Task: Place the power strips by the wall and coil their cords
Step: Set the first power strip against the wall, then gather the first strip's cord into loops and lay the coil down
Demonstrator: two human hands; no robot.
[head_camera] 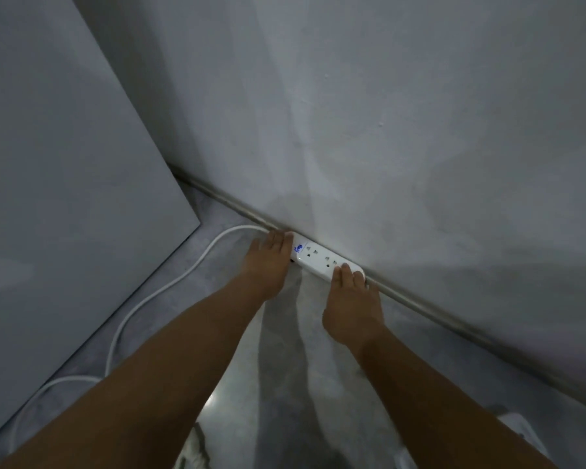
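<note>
A white power strip (319, 259) with a blue lit display lies flat on the grey floor, its long side against the base of the wall (403, 130). My left hand (268, 262) rests on its left end, where the cord leaves it. My right hand (352, 299) holds its right end, fingers over the top. The white cord (142, 297) runs from under my left hand in a loose curve to the lower left and passes out of sight behind my left forearm.
A large grey panel (65, 164) leans or stands at the left, its lower edge meeting the floor beside the cord. A metal skirting strip (454, 321) runs along the wall's base. Pale shoes (518, 431) show at the bottom edge.
</note>
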